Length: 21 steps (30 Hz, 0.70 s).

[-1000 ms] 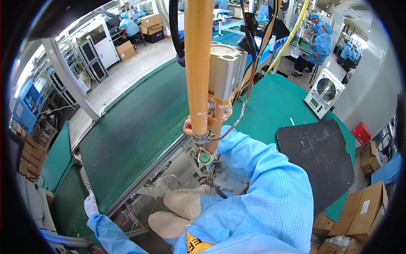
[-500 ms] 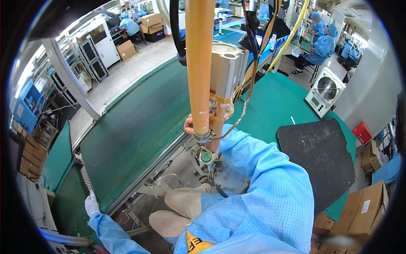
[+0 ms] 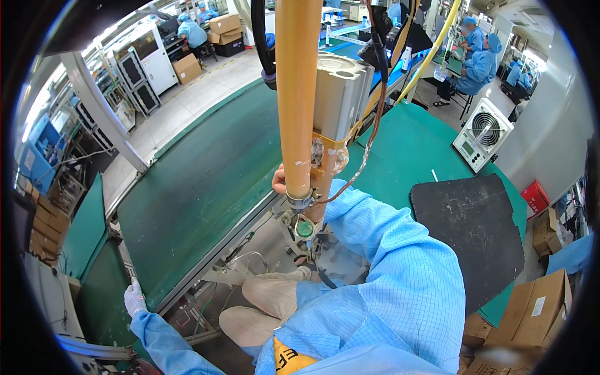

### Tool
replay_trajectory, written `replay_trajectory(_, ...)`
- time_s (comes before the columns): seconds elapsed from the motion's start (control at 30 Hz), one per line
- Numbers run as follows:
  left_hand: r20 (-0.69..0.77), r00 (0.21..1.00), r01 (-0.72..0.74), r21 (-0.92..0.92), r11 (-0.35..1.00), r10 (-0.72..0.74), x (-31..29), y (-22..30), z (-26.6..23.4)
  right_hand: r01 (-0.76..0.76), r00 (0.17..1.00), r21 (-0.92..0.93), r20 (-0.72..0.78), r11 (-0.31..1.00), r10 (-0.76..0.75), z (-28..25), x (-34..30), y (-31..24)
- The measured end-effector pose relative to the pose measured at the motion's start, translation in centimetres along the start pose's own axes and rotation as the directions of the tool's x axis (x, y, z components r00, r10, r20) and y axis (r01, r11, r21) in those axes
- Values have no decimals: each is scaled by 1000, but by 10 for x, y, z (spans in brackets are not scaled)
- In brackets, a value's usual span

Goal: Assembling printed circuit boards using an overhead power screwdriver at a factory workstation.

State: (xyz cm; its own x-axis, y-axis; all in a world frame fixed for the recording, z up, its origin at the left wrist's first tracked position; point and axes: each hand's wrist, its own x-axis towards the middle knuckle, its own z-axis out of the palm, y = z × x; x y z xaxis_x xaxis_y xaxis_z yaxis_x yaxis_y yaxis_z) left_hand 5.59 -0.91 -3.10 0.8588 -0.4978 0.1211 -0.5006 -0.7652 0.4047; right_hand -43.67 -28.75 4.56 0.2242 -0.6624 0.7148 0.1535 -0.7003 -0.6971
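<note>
ease your right hand (image 3: 279,179) around the amber tube (image 3: 296,100) at twelve o'clock — its grip is hidden; steady your left hand (image 3: 134,299) — grip unclear — beside the green table (image 3: 200,181) at eight o'clock.

Pale tiled floor (image 3: 187,103) stretches toward 11 o'clock, where stacked cartons (image 3: 225,24) stand. At 10 o'clock are a white machine cabinet (image 3: 157,72), a grey post (image 3: 103,112) and a glowing light strip (image 3: 39,100). A smooth pale wall (image 3: 550,134) rises between 2 and 3 o'clock; brown boxes (image 3: 550,294) crowd 4 o'clock.
</note>
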Motion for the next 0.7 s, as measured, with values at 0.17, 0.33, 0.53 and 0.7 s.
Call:
replay_trajectory(0.17,25,999,21,2,1000,-21,-4,3,-4,157,984,-347,137,925,-116,-6,5,-8)
replay_trajectory(0.33,-32,998,-46,41,998,47,8,-18,5,-360,894,16,291,933,340,-10,-1,17)
replay_trajectory(0.53,38,999,16,29,999,-17,2,-3,-1,-136,963,-274,188,952,192,-10,1,5)
replay_trajectory(0.7,-1,999,-43,82,996,43,10,-15,4,-24,976,-457,183,889,121,-12,-2,14)
